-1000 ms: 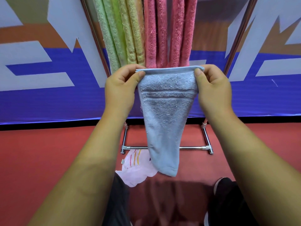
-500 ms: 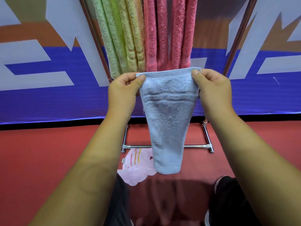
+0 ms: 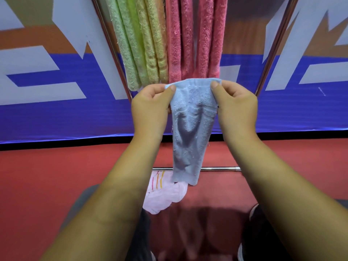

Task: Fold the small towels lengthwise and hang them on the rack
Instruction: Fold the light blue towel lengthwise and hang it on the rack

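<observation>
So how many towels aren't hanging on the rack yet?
2. The blue towel is pinched at its top edge by the left hand and right hand; the pale pink striped towel lies crumpled on the red floor below. Others may be hidden.

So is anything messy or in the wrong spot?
Yes. A pale pink striped towel lies crumpled on the red floor by the rack's bottom bar, not hung like the green towels and coral towels above. The left hand and right hand pinch the blue towel.
</observation>
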A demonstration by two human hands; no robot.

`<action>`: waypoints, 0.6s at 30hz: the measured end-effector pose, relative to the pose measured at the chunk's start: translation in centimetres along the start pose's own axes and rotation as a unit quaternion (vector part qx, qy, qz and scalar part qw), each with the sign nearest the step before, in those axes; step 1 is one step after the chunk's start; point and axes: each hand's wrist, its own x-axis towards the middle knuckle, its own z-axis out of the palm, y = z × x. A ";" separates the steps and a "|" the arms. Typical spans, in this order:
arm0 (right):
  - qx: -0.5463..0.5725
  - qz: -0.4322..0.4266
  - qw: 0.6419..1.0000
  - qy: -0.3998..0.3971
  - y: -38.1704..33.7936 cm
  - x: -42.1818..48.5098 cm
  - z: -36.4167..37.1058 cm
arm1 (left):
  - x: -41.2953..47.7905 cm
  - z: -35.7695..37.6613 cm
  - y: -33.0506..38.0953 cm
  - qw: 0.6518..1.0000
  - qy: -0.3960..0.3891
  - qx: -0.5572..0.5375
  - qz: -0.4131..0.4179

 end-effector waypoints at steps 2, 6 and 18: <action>-0.006 -0.007 1.000 -0.007 -0.1 -0.5 0.4 | -0.5 0.5 -0.1 1.000 -0.001 0.013 0.010; -0.019 -0.019 0.999 -0.019 -0.1 -1.3 1.1 | -1.4 1.3 -0.3 0.999 0.000 0.029 0.028; -0.020 -0.029 0.998 -0.058 0.0 -3.4 1.9 | -3.0 2.7 -0.5 0.999 -0.033 0.025 0.024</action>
